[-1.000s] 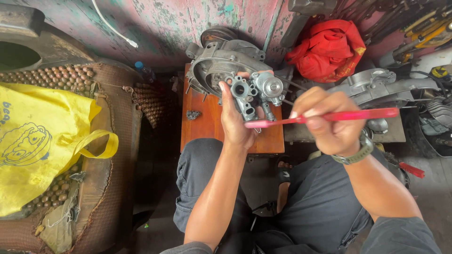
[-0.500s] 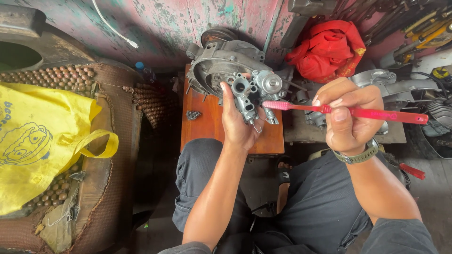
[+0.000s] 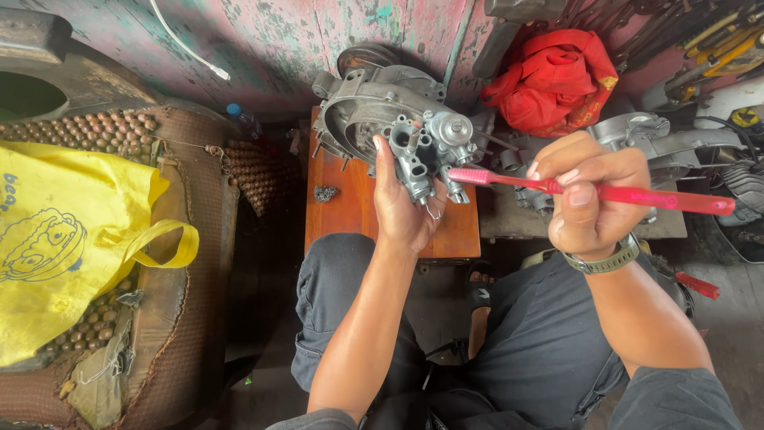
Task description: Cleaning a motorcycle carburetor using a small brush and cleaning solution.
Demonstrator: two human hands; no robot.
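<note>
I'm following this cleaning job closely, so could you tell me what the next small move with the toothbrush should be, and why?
Probably a short stroke of the toothbrush across the carburetor. The right hand grips the handle, the bristle end lies at the part's right side, and the left hand holds the part up facing it.

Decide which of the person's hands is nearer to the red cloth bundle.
Right. The right hand, gripping a red toothbrush, sits just below the red cloth bundle; the left hand, holding a metal carburettor, lies farther left.
</note>
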